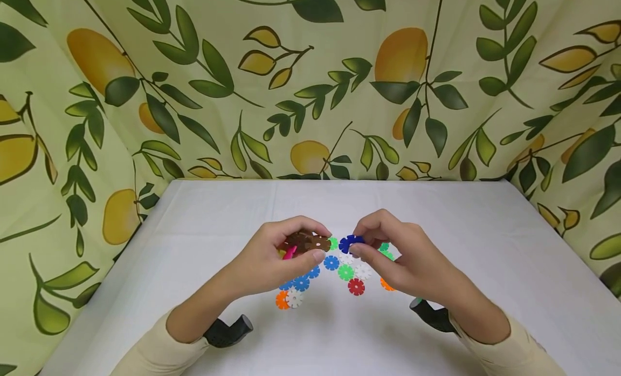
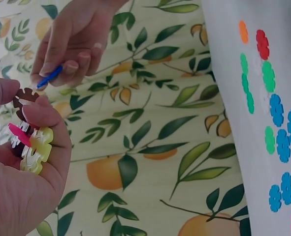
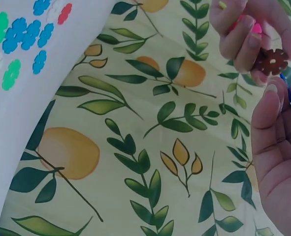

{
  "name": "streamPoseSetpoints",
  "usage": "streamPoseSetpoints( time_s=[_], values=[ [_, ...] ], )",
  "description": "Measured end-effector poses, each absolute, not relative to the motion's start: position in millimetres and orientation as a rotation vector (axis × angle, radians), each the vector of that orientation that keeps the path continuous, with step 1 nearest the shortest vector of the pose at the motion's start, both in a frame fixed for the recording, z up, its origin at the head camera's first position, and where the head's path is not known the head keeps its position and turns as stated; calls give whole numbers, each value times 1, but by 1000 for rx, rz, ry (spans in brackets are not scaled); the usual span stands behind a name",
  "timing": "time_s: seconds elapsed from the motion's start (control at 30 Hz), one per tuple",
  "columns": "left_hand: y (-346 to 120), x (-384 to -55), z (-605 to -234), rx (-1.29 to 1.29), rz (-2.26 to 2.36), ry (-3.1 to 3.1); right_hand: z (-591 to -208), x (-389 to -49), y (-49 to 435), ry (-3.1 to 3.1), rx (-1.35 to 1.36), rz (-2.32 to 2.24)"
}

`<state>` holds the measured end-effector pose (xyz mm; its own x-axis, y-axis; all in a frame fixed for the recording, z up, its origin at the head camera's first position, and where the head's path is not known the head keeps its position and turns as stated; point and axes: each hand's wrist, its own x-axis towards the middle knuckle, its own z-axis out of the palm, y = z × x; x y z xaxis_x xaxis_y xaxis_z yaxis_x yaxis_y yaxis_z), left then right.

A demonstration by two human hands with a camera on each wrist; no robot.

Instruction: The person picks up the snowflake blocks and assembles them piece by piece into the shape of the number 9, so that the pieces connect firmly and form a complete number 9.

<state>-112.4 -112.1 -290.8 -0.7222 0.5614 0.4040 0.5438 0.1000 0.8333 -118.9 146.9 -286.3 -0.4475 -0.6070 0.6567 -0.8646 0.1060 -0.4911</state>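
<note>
My left hand (image 1: 271, 260) holds a joined cluster of notched plastic discs above the table. A brown disc (image 1: 320, 243) sticks out past its fingertips. In the left wrist view a pink disc (image 2: 19, 133) and a yellow disc (image 2: 44, 142) also show in that cluster; the palm and fingers hide part of it. Between thumb and fingers, my right hand (image 1: 407, 255) pinches a dark blue disc (image 1: 346, 243). That blue disc faces the brown one at close range. In the right wrist view the brown disc (image 3: 273, 62) and blue disc (image 3: 289, 93) seem almost to meet; contact is unclear.
Loose discs lie on the white table (image 1: 320, 338) below the hands, among them a red disc (image 1: 356, 286), a green disc (image 1: 346, 272), a blue disc (image 1: 331, 263) and a white disc (image 1: 294, 298). A fruit-patterned cloth (image 1: 310, 117) rises behind the table.
</note>
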Motion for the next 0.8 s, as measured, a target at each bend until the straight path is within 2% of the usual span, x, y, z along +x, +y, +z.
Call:
streamPoseSetpoints(
  time_s=[0.8],
  values=[
    [-105, -97, -294, 1355, 1347, 2544, -300, -112, 128, -1899, 1541, 1110]
  ],
)
